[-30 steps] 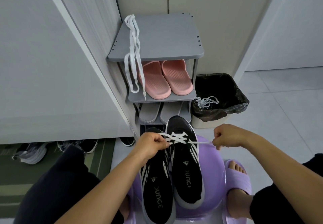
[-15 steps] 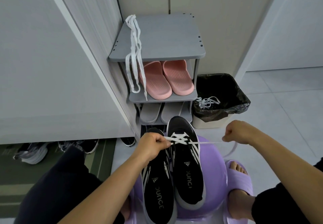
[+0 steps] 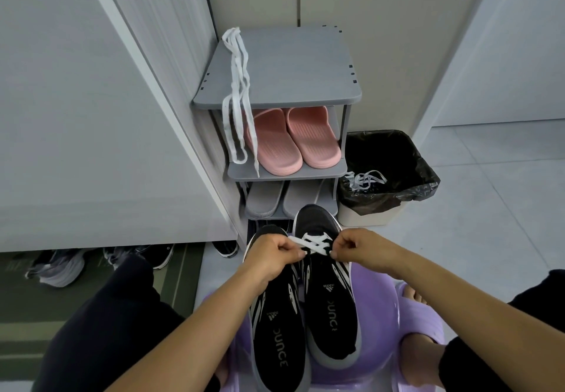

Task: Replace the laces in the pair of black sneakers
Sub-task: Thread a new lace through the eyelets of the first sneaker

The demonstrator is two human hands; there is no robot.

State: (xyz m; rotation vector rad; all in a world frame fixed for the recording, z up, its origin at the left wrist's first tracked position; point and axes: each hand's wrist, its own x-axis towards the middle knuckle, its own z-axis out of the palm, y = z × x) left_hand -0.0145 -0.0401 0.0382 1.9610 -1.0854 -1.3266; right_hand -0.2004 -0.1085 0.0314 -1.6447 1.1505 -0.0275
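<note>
Both hands pinching the lace at the shoe!
The white lace [image 3: 315, 243] criss-crosses the right sneaker [image 3: 328, 293], which lies beside the left sneaker [image 3: 278, 333] on a purple stool [image 3: 380, 315]. The left hand [image 3: 272, 257] and right hand [image 3: 357, 246] each pinch an end, fingers curled tight. Beyond, a spare lace [image 3: 237, 92] hangs off the grey shoe rack [image 3: 290, 64], and old laces [image 3: 365, 179] lie in the bin [image 3: 419, 174].

My left grip [image 3: 272, 254] and right grip [image 3: 351, 246] each pinch the white lace [image 3: 318, 243] crossing the right-hand black sneaker [image 3: 331, 324] on the purple stool [image 3: 377, 303].
</note>
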